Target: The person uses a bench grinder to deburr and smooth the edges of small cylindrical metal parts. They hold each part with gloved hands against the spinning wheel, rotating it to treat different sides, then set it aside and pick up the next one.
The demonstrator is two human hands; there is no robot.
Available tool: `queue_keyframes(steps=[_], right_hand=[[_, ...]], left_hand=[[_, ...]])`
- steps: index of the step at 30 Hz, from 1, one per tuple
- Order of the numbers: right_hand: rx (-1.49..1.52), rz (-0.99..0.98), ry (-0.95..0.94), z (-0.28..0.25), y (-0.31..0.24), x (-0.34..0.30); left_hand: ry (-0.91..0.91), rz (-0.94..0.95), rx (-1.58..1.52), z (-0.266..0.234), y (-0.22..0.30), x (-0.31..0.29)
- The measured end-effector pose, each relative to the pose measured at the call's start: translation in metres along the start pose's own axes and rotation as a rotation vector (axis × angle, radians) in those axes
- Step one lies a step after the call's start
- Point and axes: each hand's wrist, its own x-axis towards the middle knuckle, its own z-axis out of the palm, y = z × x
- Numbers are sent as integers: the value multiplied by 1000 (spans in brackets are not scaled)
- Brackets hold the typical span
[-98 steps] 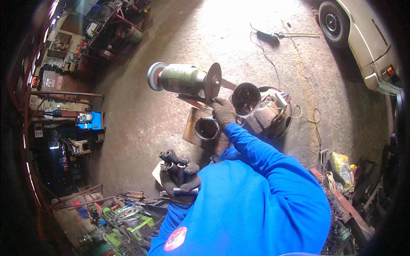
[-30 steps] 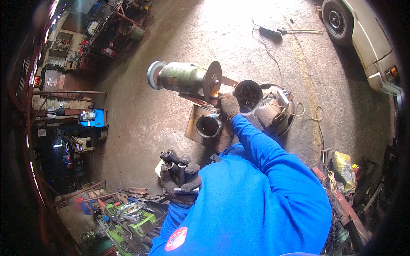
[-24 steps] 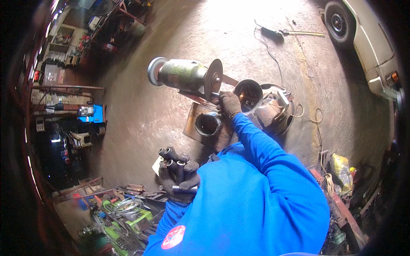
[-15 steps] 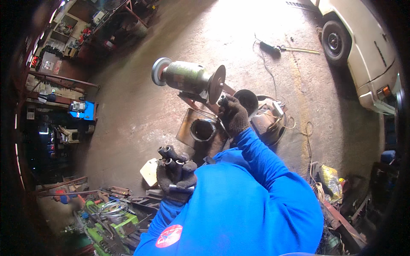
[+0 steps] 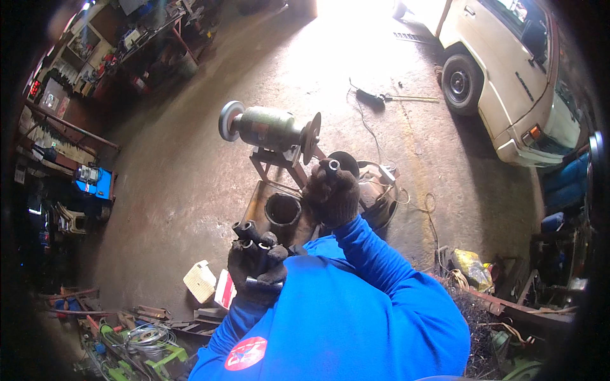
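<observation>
My right hand (image 5: 335, 195), in a dark knit glove, is closed around a short metal tube (image 5: 333, 166) whose bright ring-shaped end points up. It is just below the thin right-hand disc (image 5: 311, 138) of a green bench grinder (image 5: 264, 127), apart from it. A thicker grey wheel (image 5: 229, 120) sits on the grinder's left end. Lower left, my gloved left hand (image 5: 240, 265) clutches several dark metal tubes (image 5: 249, 228) in a bundle, their hollow ends mostly upward. Between my hands, a thick-rimmed round opening (image 5: 283, 209) shows in the brown stand below the grinder.
Behind my right hand are a dark round pan (image 5: 344, 162) and a bucket-like container (image 5: 381, 184) with cables. A cream box (image 5: 199, 281) and a red-and-white box (image 5: 225, 289) lie by my left hand. Scrap metal fills the lower left; a beige van (image 5: 495, 89) stands at right.
My right hand has drawn back slightly from the grinder's disc, and its tube's end now faces up. The left hand keeps its bundle. The whole view has shifted, showing more van.
</observation>
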Motion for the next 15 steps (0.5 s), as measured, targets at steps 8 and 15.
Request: queue_keyframes(steps=[8, 15], right_hand=[[44, -36, 63, 5, 19, -20], [-1451, -487, 227, 49, 25, -39]], left_hand=[[49, 19, 46, 13, 3, -17], [54, 27, 52, 11, 7, -29]])
